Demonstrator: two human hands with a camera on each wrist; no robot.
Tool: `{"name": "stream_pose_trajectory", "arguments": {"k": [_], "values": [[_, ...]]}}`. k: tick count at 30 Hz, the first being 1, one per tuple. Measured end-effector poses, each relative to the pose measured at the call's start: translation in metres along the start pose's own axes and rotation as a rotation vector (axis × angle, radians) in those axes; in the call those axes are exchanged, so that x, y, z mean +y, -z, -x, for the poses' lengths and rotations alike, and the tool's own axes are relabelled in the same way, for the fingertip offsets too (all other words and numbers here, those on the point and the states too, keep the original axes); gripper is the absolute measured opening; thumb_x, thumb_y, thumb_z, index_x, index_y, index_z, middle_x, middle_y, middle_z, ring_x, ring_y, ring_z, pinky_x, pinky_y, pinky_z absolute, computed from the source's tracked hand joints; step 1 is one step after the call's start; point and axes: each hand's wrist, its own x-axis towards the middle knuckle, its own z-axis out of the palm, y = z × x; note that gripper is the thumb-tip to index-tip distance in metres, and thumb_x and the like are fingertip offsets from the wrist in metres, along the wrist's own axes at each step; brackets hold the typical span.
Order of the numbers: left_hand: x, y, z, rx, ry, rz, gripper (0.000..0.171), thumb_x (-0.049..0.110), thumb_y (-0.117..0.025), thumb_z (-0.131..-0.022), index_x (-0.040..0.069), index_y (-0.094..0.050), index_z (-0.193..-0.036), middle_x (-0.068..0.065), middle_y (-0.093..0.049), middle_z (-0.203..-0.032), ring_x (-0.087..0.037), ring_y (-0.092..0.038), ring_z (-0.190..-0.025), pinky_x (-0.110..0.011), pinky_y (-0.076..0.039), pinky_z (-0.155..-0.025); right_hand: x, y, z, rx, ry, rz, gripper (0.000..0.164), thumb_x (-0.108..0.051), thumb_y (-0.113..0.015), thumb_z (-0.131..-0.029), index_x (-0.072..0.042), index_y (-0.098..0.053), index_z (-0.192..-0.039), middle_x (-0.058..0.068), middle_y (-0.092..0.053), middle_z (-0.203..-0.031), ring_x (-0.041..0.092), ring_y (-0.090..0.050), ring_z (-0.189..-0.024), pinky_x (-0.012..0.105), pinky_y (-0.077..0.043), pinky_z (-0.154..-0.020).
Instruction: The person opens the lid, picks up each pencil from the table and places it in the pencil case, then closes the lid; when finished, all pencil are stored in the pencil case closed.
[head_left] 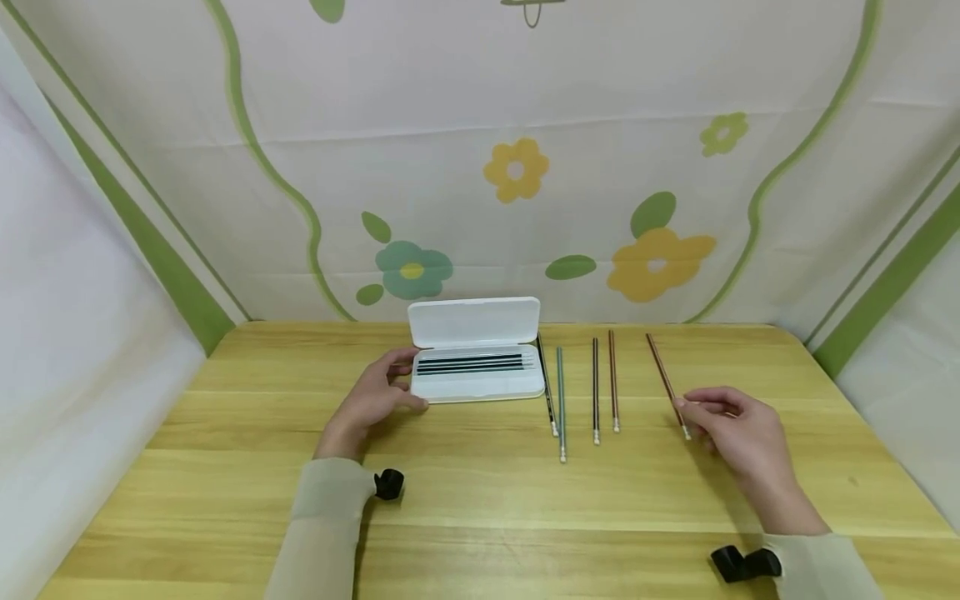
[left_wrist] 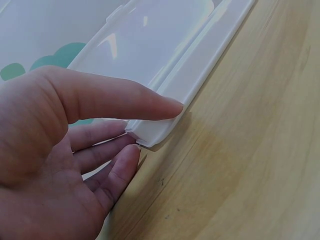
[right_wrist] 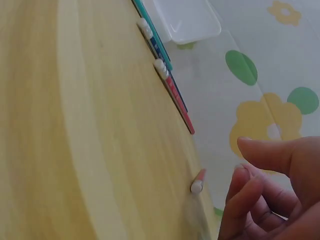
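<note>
A white pencil case lies with its lid raised and several dark pencils inside. My left hand grips the case's left end, thumb at the front corner and fingers against the end wall, as the left wrist view confirms. At the right lies a reddish pencil, eraser end toward me. My right hand is right beside its eraser end. In the right wrist view a gap shows between thumb and fingers, with nothing between them; the reddish pencil lies beyond.
Between case and right hand lie a black pencil against the case's right end, a teal pencil, a dark pencil and a red-brown pencil. A flowered curtain hangs behind the wooden table.
</note>
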Motion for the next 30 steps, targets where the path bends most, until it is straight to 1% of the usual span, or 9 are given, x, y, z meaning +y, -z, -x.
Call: {"name": "stream_pose_trajectory", "arguments": {"k": [3, 7, 12, 21, 25, 30], "values": [[-0.002, 0.001, 0.001, 0.001, 0.008, 0.005, 0.09, -0.003, -0.085, -0.078, 0.009, -0.048, -0.159, -0.022, -0.055, -0.15, -0.036, -0.058, -0.126, -0.044, -0.049, -0.109, 0.002, 0.001, -0.001, -0.019, -0.005, 0.026, 0.053, -0.041, -0.08, -0.098, -0.002, -0.067, -0.132, -0.015, -0.072, -0.084, 0.009, -0.065, -0.069, 0.03, -0.057, -0.061], [-0.004, 0.002, 0.002, 0.006, 0.01, 0.005, 0.09, -0.002, -0.085, -0.078, 0.009, -0.048, -0.159, -0.021, -0.056, -0.15, -0.035, -0.058, -0.126, -0.043, -0.049, -0.11, 0.005, 0.002, -0.002, -0.057, -0.005, 0.092, 0.06, -0.042, -0.08, -0.098, 0.0, -0.065, -0.137, -0.011, -0.072, -0.091, 0.009, -0.068, -0.073, 0.03, -0.059, -0.062], [-0.006, 0.003, 0.002, 0.01, 0.001, -0.003, 0.09, -0.001, -0.086, -0.079, 0.008, -0.048, -0.159, -0.021, -0.056, -0.15, -0.035, -0.057, -0.127, -0.043, -0.049, -0.109, 0.009, 0.002, -0.004, -0.088, -0.017, 0.153, 0.063, -0.045, -0.081, -0.096, -0.001, -0.064, -0.138, -0.006, -0.071, -0.096, 0.009, -0.07, -0.079, 0.03, -0.059, -0.063], [-0.005, 0.002, 0.0, 0.004, -0.002, 0.007, 0.09, -0.001, -0.086, -0.079, 0.01, -0.047, -0.159, -0.021, -0.056, -0.151, -0.035, -0.058, -0.127, -0.043, -0.049, -0.109, 0.01, 0.002, -0.004, -0.067, -0.017, 0.238, 0.058, -0.046, -0.084, -0.093, -0.002, -0.07, -0.129, -0.006, -0.073, -0.09, 0.01, -0.067, -0.072, 0.031, -0.057, -0.058], [-0.004, 0.003, 0.0, 0.005, -0.001, 0.007, 0.09, -0.001, -0.085, -0.079, 0.009, -0.047, -0.16, -0.021, -0.055, -0.151, -0.035, -0.057, -0.128, -0.044, -0.048, -0.11, 0.011, 0.001, -0.005, -0.059, -0.005, 0.267, 0.053, -0.043, -0.084, -0.092, -0.003, -0.071, -0.125, -0.005, -0.073, -0.088, 0.009, -0.067, -0.071, 0.031, -0.057, -0.056], [-0.004, 0.002, -0.001, -0.008, -0.008, 0.017, 0.09, -0.003, -0.085, -0.079, 0.008, -0.047, -0.16, -0.021, -0.055, -0.151, -0.036, -0.059, -0.126, -0.043, -0.049, -0.109, 0.012, 0.003, -0.006, -0.051, -0.008, 0.289, 0.047, -0.04, -0.084, -0.093, -0.003, -0.073, -0.121, -0.005, -0.074, -0.085, 0.01, -0.066, -0.069, 0.031, -0.056, -0.055]]}}
